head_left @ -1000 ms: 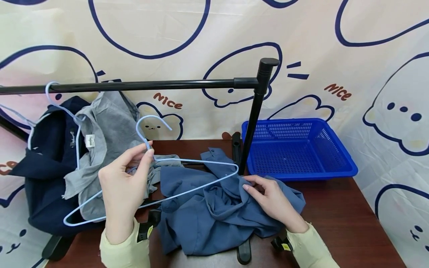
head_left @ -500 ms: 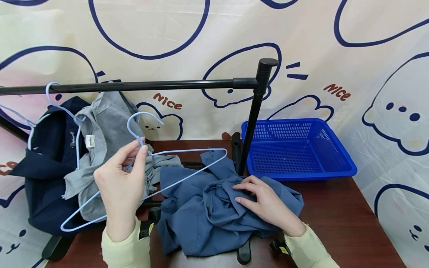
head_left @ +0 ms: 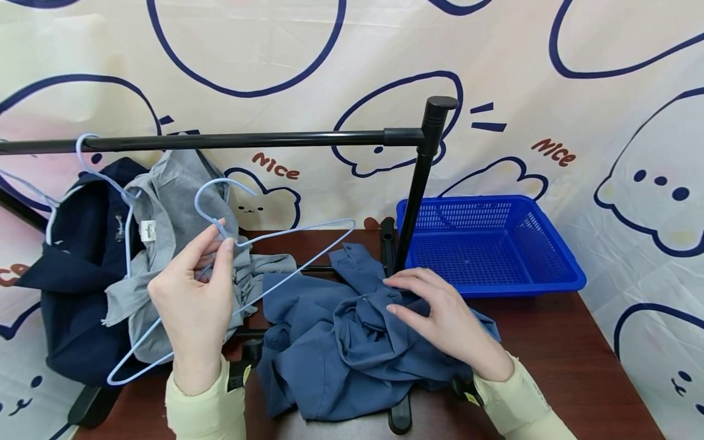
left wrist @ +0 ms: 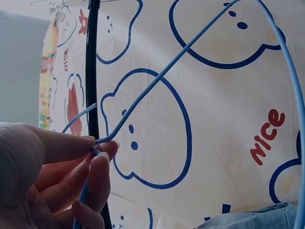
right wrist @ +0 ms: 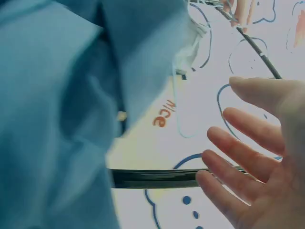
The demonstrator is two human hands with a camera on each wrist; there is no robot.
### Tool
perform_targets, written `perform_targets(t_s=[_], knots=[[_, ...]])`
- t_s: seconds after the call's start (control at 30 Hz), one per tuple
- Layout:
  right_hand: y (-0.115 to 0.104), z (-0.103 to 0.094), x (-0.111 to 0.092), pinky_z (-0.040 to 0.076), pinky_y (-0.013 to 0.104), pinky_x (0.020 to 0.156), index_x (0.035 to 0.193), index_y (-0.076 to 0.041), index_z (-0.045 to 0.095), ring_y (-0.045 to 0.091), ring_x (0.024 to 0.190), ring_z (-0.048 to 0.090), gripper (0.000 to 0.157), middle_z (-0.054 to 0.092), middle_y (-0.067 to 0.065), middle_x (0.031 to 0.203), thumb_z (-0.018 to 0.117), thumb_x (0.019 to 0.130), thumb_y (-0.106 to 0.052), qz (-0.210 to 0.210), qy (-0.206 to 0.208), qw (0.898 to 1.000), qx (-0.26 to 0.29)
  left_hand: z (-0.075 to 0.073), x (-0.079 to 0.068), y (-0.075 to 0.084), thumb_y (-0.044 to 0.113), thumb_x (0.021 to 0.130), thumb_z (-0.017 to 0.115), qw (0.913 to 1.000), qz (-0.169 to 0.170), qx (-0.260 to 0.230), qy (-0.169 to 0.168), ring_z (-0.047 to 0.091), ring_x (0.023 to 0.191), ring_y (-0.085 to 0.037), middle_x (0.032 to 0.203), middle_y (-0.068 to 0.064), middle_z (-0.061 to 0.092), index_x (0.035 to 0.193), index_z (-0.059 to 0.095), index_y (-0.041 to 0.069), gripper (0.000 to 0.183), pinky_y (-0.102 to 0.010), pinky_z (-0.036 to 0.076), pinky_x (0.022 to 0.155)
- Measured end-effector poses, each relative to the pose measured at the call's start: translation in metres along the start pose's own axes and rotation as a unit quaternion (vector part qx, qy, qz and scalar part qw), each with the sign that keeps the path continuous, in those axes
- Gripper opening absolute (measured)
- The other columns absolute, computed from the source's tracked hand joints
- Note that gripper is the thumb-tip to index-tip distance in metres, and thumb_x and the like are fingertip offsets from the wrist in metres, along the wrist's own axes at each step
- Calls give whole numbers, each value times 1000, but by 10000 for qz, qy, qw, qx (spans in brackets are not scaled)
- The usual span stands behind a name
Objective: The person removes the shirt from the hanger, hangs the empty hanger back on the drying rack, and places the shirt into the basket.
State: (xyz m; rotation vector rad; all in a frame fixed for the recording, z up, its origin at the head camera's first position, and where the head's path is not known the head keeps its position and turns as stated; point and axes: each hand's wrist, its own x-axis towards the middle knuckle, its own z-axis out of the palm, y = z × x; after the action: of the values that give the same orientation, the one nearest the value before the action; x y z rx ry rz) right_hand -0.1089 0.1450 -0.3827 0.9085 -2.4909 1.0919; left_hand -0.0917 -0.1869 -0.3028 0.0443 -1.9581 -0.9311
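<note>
My left hand [head_left: 195, 299] pinches a light blue clothes hanger [head_left: 297, 272] at the base of its hook, between thumb and fingertips. In the left wrist view the fingers [left wrist: 97, 176] close on the hanger's neck. One end of the hanger tilts up to the right, the other hangs low at the left. A slate-blue garment [head_left: 330, 366] lies bunched on the table, its collar-like flap toward the rack's post. Over its right part is my right hand [head_left: 448, 318], holding nothing. The right wrist view shows that hand's fingers [right wrist: 238, 181] spread and relaxed, apart from the cloth.
A black garment rack [head_left: 247, 140] spans the back, its post [head_left: 420, 195] rising behind the garment. On the left hang a navy garment [head_left: 77, 311] and a grey garment [head_left: 181, 189]. A blue plastic basket [head_left: 489, 287] stands at the back right of the brown table [head_left: 566, 354].
The left hand has moved slightly left, and the hanger's right end has swung up and left, off the garment. My right hand has let go of the cloth and lifted a little.
</note>
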Motion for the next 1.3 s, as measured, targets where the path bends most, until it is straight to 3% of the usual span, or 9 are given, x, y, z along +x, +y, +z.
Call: perform_targets(t_s=[0.2, 0.37, 0.5, 0.73, 0.87, 0.97, 1.1, 1.3], knots=[[-6, -14, 20, 45, 43, 104, 132, -12, 68, 23, 130, 53, 46, 60, 2, 137, 82, 88, -16, -705, 648, 9953, -108, 0, 2, 0, 10, 93, 77, 10000, -25, 17, 50, 58, 81, 16, 97, -6, 77, 120, 77, 11, 28, -12, 40, 66], [-13, -26, 39, 39, 42, 110, 132, -7, 68, 26, 133, 51, 44, 59, 7, 140, 73, 96, -32, -1179, 1133, 9864, -164, 1, 3, 1, 10, 93, 76, 10000, -17, 32, 49, 58, 82, 17, 97, -5, 77, 121, 77, 11, 28, -12, 40, 66], [-21, -34, 54, 39, 42, 110, 129, -3, 68, 29, 131, 52, 48, 60, 11, 139, 65, 101, -41, -1542, 1554, 9756, -194, 0, 5, 1, 9, 92, 76, 10000, -3, 55, 50, 58, 82, 18, 98, -5, 77, 121, 77, 11, 29, -12, 39, 65], [-44, -49, 79, 39, 48, 108, 124, 1, 70, 33, 133, 50, 43, 61, 16, 137, 66, 101, -35, -2188, 2061, 9532, -334, -2, 6, -1, 11, 93, 76, 9998, -6, 148, 109, 58, 81, 17, 98, -6, 77, 121, 77, 11, 28, -12, 39, 63], [-58, -56, 92, 36, 51, 110, 124, 1, 69, 35, 134, 48, 41, 60, 16, 138, 67, 100, -32, -2396, 2215, 9446, -351, -4, 7, 0, 14, 95, 74, 9998, 23, 175, 112, 58, 80, 16, 97, -7, 77, 122, 76, 11, 27, -12, 40, 64], [-69, -61, 102, 35, 52, 111, 124, 2, 68, 36, 135, 48, 39, 60, 17, 138, 76, 93, -20, -2538, 2289, 9395, -250, -5, 7, 0, 17, 97, 72, 9997, 83, 209, 61, 59, 81, 15, 98, -8, 77, 124, 75, 10, 28, -12, 41, 65], [-81, -68, 116, 32, 52, 113, 126, 3, 67, 36, 137, 45, 47, 59, 18, 138, 81, 82, -4, -2721, 2347, 9328, -281, -5, 8, 2, 15, 96, 73, 9998, 9, 185, 120, 59, 82, 15, 98, -7, 77, 123, 76, 10, 28, -12, 41, 65], [-91, -76, 134, 24, 50, 117, 134, 5, 60, 35, 143, 38, 51, 54, 23, 142, 78, 90, -13, -2858, 2071, 9293, -1088, -9, 10, 1, 19, 97, 71, 9995, 132, 255, 148, 60, 85, 15, 99, -9, 77, 123, 75, 7, 29, -14, 43, 65]])
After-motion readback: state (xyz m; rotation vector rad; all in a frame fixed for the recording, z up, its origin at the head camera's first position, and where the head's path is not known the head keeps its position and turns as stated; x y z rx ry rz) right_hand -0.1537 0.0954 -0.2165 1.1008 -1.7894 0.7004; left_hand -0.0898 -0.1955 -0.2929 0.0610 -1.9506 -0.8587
